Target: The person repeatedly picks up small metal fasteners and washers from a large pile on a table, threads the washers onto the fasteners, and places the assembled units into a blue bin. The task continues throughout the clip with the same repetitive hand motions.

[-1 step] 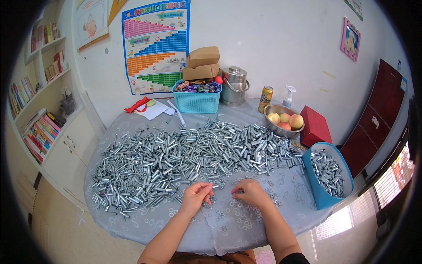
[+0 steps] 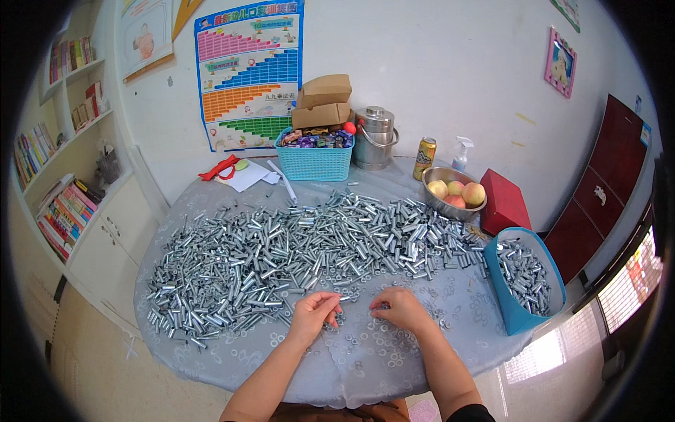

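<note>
Over the near middle of the table, my left hand [image 2: 313,316] is closed, thumb and fingers pinching a short silvery metal tube [image 2: 344,299] whose end sticks out to the right. A little to its right, my right hand [image 2: 402,309] is curled with its fingertips together. Something small and dark shows at those fingertips, too small to make out. Behind both hands spreads a wide heap of metal tubes [image 2: 274,246]. Small metal washers [image 2: 351,343] lie loose on the grey tablecloth between and in front of my hands.
A blue bin [image 2: 503,281] of metal tubes stands at the right edge. Farther back are a steel bowl [image 2: 437,200] of fruit, a red box [image 2: 505,202], a yellow can [image 2: 425,159], a spray bottle [image 2: 461,155], a steel pot [image 2: 375,141] and a turquoise basket [image 2: 315,163].
</note>
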`<state>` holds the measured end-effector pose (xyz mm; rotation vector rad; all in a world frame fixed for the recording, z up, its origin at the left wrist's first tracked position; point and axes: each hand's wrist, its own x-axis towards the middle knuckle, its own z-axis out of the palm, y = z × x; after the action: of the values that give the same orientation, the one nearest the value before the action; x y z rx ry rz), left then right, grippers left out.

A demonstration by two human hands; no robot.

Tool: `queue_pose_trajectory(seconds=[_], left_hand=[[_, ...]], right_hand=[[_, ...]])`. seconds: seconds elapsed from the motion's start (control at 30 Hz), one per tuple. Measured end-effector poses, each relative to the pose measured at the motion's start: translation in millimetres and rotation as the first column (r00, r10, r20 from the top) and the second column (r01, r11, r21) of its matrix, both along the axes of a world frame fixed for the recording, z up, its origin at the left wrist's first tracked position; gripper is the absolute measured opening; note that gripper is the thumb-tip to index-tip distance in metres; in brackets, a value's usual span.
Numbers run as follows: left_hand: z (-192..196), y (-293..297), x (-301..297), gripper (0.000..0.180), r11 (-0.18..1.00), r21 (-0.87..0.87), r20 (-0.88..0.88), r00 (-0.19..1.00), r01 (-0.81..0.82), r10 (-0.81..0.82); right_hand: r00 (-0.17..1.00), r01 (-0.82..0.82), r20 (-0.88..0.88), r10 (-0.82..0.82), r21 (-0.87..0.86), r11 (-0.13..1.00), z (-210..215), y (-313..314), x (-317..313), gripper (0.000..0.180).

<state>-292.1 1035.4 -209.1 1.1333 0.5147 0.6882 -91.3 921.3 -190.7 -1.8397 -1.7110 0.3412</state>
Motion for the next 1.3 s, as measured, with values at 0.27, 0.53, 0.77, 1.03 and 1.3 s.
queue_pose_trajectory(seconds=[0.27, 0.53, 0.77, 1.03, 1.3], left_hand=[[4, -2, -1, 0.017, 1.000, 0.008, -0.021, 1.000, 0.000, 0.000], [3, -2, -1, 0.016, 1.000, 0.008, -0.002, 1.000, 0.010, -0.010], [1, -2, 0, 0.016, 1.000, 0.005, 0.003, 1.000, 0.014, -0.014], [2, -3, 0, 0.016, 1.000, 0.018, -0.018, 1.000, 0.015, -0.014], [0, -2, 0, 0.017, 0.999, 0.005, -0.034, 0.998, 0.043, -0.043]], right_hand=[[0.985, 0.045, -0.158, -0.064, -0.118, 0.992, 7, -1, -7, 0.021], [0.998, 0.041, -0.043, -0.048, -0.142, 0.989, 4, -1, -3, 0.021], [0.997, 0.036, -0.063, -0.049, -0.192, 0.981, -1, 0, -3, 0.024], [0.997, 0.013, 0.083, -0.004, -0.117, 0.993, 3, -2, -7, 0.019], [0.907, 0.131, -0.376, -0.192, -0.182, 0.974, 10, 3, -17, 0.016]])
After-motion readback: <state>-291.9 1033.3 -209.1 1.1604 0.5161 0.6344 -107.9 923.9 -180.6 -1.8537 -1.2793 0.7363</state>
